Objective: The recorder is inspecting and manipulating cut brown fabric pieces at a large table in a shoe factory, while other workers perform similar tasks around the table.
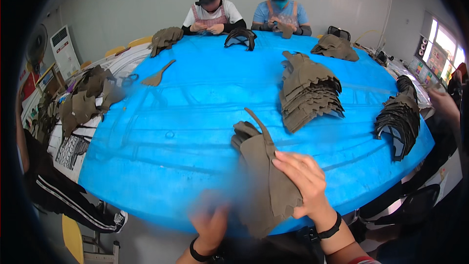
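My right hand [305, 181] grips the right edge of a brown suede-like shoe upper [261, 166], thumb below and fingers on top. A narrow strip sticks up from the upper's far end, and more folded brown material shows behind its upper left. This upper is near the front edge of the blue-covered table [161, 166]. My left hand [210, 217] is just left of its lower part. A blurred patch covers the left fingers, so whether they touch the upper is hidden. Beyond my right hand stands a tall stack of brown uppers [310, 90].
A dark curved stack [400, 117] lies at the right edge. Far piles include brown pieces [166, 39] and a dark arched bundle [240, 38]. A single brown piece [159, 74] lies left. Two people [215, 12] work across the table; others stand at both sides. A yellow stool [73, 239] is lower left.
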